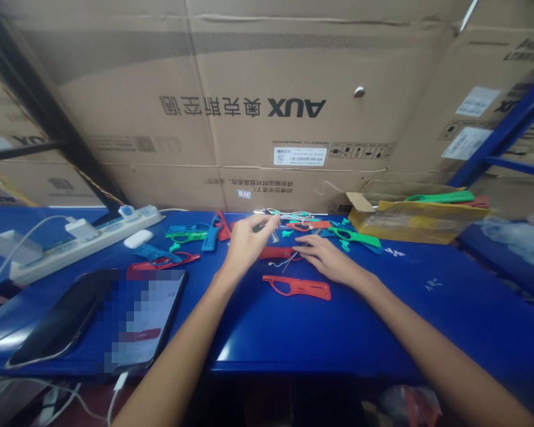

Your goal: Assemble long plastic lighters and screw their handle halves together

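Note:
My left hand (248, 238) is closed in a pinch above the table's back middle. A small dark part shows between its fingers, too little of it to name. Just beside the fingertips is a small clear piece (275, 236). My right hand (324, 256) has its bent fingers on a red toy gun shell half (276, 253), holding it down against the table. Thin white wires (285, 262) run out by those fingertips. Closer to me, a second red toy gun shell half (300, 287) lies flat, touched by neither hand.
Several blue, green and red shells (211, 234) lie at the back left, green ones (360, 238) at the back right. A yellow-sided box (404, 222) stands right. At left are a power strip (102, 237), a phone (62, 320) and a tablet (160, 308). Cardboard (249, 71) walls the back.

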A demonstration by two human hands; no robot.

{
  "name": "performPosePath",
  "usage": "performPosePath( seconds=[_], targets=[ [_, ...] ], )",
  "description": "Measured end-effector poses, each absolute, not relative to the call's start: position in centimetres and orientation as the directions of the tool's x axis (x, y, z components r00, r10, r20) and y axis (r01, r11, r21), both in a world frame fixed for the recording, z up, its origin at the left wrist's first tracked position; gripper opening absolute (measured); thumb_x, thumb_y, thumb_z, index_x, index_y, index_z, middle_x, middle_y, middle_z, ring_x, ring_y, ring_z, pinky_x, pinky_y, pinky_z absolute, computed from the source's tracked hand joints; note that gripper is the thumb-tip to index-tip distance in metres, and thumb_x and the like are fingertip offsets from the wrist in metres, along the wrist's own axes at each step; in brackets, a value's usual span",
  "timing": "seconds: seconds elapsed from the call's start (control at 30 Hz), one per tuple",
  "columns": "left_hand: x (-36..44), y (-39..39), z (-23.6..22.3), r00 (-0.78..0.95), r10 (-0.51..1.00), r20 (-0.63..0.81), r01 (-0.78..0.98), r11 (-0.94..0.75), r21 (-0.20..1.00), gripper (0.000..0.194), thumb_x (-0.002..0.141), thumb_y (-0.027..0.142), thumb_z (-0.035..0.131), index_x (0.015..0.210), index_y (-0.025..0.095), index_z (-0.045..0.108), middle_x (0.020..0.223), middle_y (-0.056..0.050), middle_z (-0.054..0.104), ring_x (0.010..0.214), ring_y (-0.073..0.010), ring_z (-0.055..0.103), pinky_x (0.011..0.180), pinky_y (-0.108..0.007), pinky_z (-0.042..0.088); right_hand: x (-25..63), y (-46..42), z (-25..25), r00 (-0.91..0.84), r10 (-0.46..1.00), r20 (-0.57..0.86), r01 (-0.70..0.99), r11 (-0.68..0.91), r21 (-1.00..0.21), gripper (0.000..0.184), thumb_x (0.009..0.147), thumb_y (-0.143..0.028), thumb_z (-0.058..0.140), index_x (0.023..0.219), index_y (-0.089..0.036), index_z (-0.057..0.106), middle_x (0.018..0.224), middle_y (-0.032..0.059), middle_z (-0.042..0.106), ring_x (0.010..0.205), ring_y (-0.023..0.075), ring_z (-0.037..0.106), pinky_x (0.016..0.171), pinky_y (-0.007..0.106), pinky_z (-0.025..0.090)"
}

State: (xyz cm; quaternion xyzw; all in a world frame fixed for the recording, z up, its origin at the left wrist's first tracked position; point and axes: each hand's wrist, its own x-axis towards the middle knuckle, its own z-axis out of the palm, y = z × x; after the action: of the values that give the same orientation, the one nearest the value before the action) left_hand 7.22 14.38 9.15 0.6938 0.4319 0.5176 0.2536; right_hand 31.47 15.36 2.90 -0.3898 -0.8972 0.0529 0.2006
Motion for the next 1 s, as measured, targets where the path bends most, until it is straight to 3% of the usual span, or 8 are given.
performPosePath(
  seconds=[0.13, 0.23, 0.33, 0.4, 0.5, 0.67, 0.77, 1.0],
  targets=[
    [7.3, 14.3, 8.8, 0.265, 0.800, 0.538, 0.378, -0.600, 0.705, 0.029, 0.095, 0.040, 0.059, 0.089, 0.018, 0.076, 0.084, -0.002, 0.073, 0.077, -0.0167, 0.063, 0.072, -0.027, 0.043, 32.5, 16.1, 3.2, -0.436, 0.797, 0.418, 0.732, 0.584, -0.351, 0.037, 0.100, -0.033, 0.049, 0.129, -0.019, 0.068, 0.148, 0.0158, 0.053, 0.140, 0.0317, 0.046, 0.114, 0.057, 0.039],
    [7.6, 14.5, 8.6, 0.358, 0.724, 0.590, 0.470, -0.686, 0.556, 0.025, 0.095, 0.036, 0.060, 0.084, 0.018, 0.074, 0.078, -0.001, 0.070, 0.072, -0.0157, 0.059, 0.071, -0.029, 0.039, 33.0, 15.9, 5.0, -0.324, 0.803, 0.500, 0.637, 0.576, -0.513, 0.039, 0.103, -0.038, 0.044, 0.129, -0.022, 0.068, 0.140, 0.0126, 0.062, 0.131, 0.0272, 0.056, 0.112, 0.052, 0.042],
    [7.7, 14.7, 8.5, 0.407, 0.676, 0.614, 0.564, -0.715, 0.413, 0.021, 0.094, 0.033, 0.062, 0.082, 0.019, 0.072, 0.072, 0.001, 0.066, 0.069, -0.0150, 0.057, 0.071, -0.029, 0.035, 32.5, 14.6, 7.5, -0.338, 0.857, 0.388, 0.443, 0.509, -0.738, 0.046, 0.105, -0.045, 0.036, 0.130, -0.021, 0.066, 0.120, 0.0112, 0.073, 0.106, 0.0232, 0.070, 0.093, 0.044, 0.057],
    [7.3, 14.5, 8.8, 0.443, 0.661, 0.605, 0.596, -0.722, 0.352, 0.020, 0.095, 0.031, 0.062, 0.081, 0.020, 0.071, 0.071, 0.002, 0.065, 0.070, -0.0150, 0.057, 0.071, -0.029, 0.033, 31.7, 12.9, 8.9, -0.409, 0.860, 0.304, 0.395, 0.467, -0.791, 0.044, 0.102, -0.046, 0.043, 0.131, -0.020, 0.065, 0.110, 0.0094, 0.076, 0.092, 0.0216, 0.073, 0.083, 0.041, 0.059],
    [6.2, 12.7, 9.2, 0.477, 0.638, 0.605, 0.608, -0.736, 0.297, 0.020, 0.097, 0.031, 0.060, 0.085, 0.020, 0.070, 0.077, 0.002, 0.066, 0.075, -0.0155, 0.059, 0.075, -0.030, 0.034, 30.4, 9.2, 9.8, -0.424, 0.853, 0.305, 0.475, 0.496, -0.727, 0.035, 0.092, -0.038, 0.064, 0.125, -0.025, 0.068, 0.108, 0.0047, 0.077, 0.097, 0.0219, 0.072, 0.089, 0.039, 0.056],
    [3.9, 7.1, 8.5, 0.566, 0.602, 0.563, 0.624, -0.759, 0.185, 0.024, 0.103, 0.037, 0.053, 0.099, 0.020, 0.069, 0.085, 0.000, 0.067, 0.081, -0.0164, 0.057, 0.080, -0.033, 0.033, 28.3, 3.7, 6.8, -0.196, 0.867, 0.458, 0.500, 0.490, -0.714, 0.018, 0.099, -0.031, 0.056, 0.109, -0.024, 0.069, 0.106, 0.0038, 0.075, 0.094, 0.0190, 0.071, 0.088, 0.032, 0.055],
    [3.2, 5.5, 7.0, 0.569, 0.640, 0.516, 0.661, -0.729, 0.175, 0.026, 0.105, 0.035, 0.047, 0.106, 0.020, 0.068, 0.093, -0.002, 0.068, 0.084, -0.0171, 0.057, 0.081, -0.034, 0.032, 27.4, 2.6, 4.5, -0.114, 0.879, 0.463, 0.467, 0.459, -0.756, 0.020, 0.100, -0.032, 0.054, 0.114, -0.023, 0.066, 0.104, 0.0044, 0.074, 0.090, 0.0185, 0.071, 0.083, 0.031, 0.057],
    [2.8, 7.3, 5.3, 0.647, 0.630, 0.430, 0.648, -0.751, 0.127, 0.033, 0.108, 0.037, 0.037, 0.109, 0.018, 0.064, 0.098, -0.005, 0.067, 0.088, -0.0183, 0.057, 0.079, -0.034, 0.033, 27.1, 2.4, 2.3, -0.179, 0.825, 0.536, 0.643, 0.510, -0.571, 0.033, 0.101, -0.033, 0.052, 0.132, -0.024, 0.059, 0.121, 0.0100, 0.069, 0.112, 0.0262, 0.065, 0.103, 0.048, 0.049]
  ],
)
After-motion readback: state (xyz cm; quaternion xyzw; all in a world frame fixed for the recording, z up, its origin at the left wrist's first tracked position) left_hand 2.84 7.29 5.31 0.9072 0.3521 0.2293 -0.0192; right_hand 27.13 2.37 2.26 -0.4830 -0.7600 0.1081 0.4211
